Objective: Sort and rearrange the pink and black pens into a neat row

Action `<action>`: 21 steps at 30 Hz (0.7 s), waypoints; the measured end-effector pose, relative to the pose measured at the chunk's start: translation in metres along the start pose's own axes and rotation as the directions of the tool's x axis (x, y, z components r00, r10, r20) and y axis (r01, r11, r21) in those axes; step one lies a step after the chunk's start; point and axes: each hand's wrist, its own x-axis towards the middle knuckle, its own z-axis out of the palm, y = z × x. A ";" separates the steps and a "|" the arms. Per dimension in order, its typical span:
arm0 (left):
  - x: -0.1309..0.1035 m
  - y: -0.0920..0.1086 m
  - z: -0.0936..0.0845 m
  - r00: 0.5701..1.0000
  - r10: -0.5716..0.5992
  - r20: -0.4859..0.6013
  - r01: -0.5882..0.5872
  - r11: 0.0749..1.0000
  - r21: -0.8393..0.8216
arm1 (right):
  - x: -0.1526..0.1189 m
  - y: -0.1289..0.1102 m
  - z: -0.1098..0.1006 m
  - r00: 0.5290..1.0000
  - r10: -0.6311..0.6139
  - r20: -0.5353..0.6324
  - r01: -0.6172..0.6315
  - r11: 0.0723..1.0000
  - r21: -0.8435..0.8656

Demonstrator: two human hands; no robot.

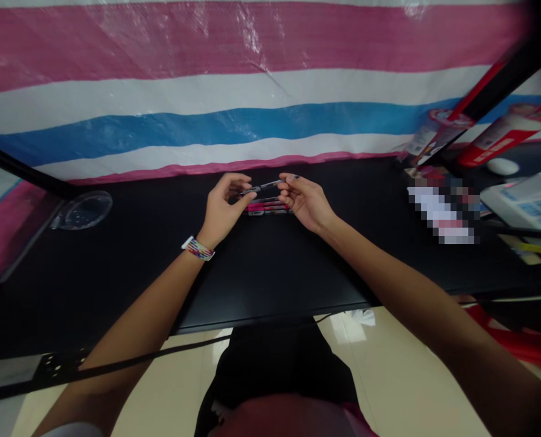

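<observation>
A slim dark pen [270, 183] is held level between my two hands, just above the black tabletop [252, 279]. My left hand [226, 203] pinches its left end between thumb and fingers, and a patterned band circles that wrist. At the pen's right end, my right hand [307, 200] grips it with the thumb and fingertips. Several pens with pink parts [263, 208] lie side by side on the table, directly below and between the hands. Part of them is hidden behind my fingers.
At the left lies a clear round plastic lid [87, 210]. Two cups, one clear [434, 136] and one red and white [502, 136], stand at the back right near a white oval object [502, 166]. A striped sheet [252, 121] hangs behind the table.
</observation>
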 end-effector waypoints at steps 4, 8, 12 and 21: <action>0.000 0.004 -0.001 0.997 -0.050 0.059 0.047 0.998 0.046 | 0.000 0.000 -0.001 1.000 -0.008 -0.013 0.007 0.999 -0.037; -0.001 0.010 -0.002 0.998 0.058 0.012 -0.059 0.983 0.176 | 0.000 0.000 0.000 1.000 -0.012 -0.011 0.011 0.999 -0.045; -0.001 0.011 -0.002 0.990 0.143 -0.005 -0.137 0.959 0.246 | 0.000 -0.001 0.002 1.000 -0.025 0.004 0.026 0.999 -0.045; 0.002 -0.010 -0.002 1.000 -0.026 0.006 0.025 0.993 0.114 | 0.009 -0.019 -0.017 0.961 -0.254 0.110 0.276 0.866 -0.417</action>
